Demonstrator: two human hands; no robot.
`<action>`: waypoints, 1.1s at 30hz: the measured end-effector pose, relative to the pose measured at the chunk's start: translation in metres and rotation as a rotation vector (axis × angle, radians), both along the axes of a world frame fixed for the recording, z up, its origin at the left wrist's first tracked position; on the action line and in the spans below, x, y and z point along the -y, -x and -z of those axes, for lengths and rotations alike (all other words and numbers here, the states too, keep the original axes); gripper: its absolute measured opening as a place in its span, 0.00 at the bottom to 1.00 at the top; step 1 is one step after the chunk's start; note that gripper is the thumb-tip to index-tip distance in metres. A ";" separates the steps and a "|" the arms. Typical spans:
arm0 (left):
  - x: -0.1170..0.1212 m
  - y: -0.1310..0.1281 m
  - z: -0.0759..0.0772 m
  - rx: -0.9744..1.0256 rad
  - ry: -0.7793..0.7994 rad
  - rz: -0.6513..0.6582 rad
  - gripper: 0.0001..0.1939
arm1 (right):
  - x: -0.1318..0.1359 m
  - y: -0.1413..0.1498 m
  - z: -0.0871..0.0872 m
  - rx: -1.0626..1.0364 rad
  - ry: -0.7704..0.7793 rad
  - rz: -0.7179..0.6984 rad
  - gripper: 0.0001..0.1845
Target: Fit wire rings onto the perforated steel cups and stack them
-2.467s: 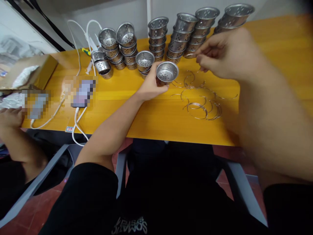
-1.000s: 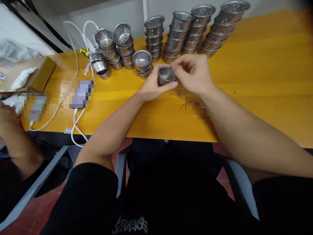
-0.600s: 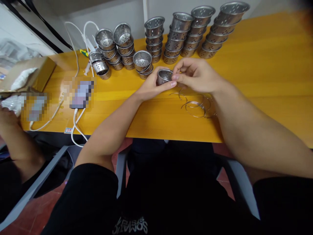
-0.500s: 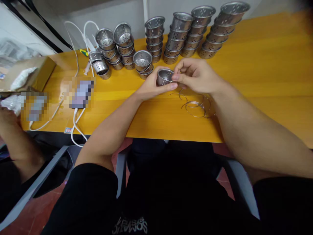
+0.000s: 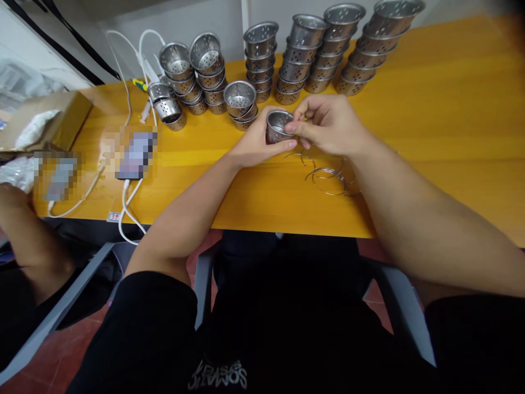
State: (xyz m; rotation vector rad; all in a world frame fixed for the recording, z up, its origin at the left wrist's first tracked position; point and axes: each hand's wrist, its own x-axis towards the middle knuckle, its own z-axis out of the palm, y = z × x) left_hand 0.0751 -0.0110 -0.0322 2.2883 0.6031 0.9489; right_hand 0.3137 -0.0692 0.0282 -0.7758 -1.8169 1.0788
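Note:
A perforated metal strainer basket [image 5: 280,125] is held over the table by my left hand [image 5: 256,139], its open top facing up and slightly toward me. My left thumb lies along the near side of the basket. My right hand [image 5: 324,125] pinches at the basket's right rim, thumb against forefinger. A thin curved wire is in that pinch, mostly hidden by the fingers. Below my right wrist lies a loose group of curved wires [image 5: 328,180] on the yellow table [image 5: 262,205], partly covered by my forearm.
Tall stacks of strainer baskets [image 5: 295,71] line the back. A shorter stack [image 5: 240,104] stands just behind my left hand. To the left are a phone [image 5: 137,156] on a white cable, another phone [image 5: 61,178], a cardboard box [image 5: 45,120] and another person's arm [image 5: 36,241].
My right hand has come from the right, above the wires, to the basket's rim with the wire. Over the last half second both hands have barely moved; the basket has tilted slightly.

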 end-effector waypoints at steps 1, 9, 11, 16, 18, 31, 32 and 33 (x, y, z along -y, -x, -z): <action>0.000 0.000 0.001 0.004 0.001 0.002 0.50 | 0.000 0.000 0.001 -0.002 -0.010 -0.002 0.41; -0.013 0.003 0.013 0.027 -0.017 -0.060 0.53 | 0.000 -0.001 0.004 0.094 -0.342 0.300 0.31; -0.016 0.004 0.016 0.030 -0.028 -0.072 0.54 | 0.002 -0.003 0.002 0.180 -0.391 0.329 0.25; -0.017 0.006 0.015 0.030 -0.055 -0.092 0.53 | 0.006 -0.006 -0.002 0.291 -0.389 0.321 0.08; -0.016 0.006 0.014 0.033 -0.056 -0.092 0.53 | 0.007 -0.006 -0.003 0.306 -0.398 0.322 0.07; -0.010 0.005 0.008 0.041 -0.084 -0.067 0.55 | 0.005 -0.001 0.008 0.302 -0.452 0.155 0.12; -0.010 0.005 0.007 0.042 -0.085 -0.071 0.55 | 0.005 -0.001 0.008 0.304 -0.440 0.148 0.13; -0.010 0.005 0.007 0.039 -0.086 -0.078 0.56 | 0.005 -0.001 0.008 0.307 -0.426 0.143 0.13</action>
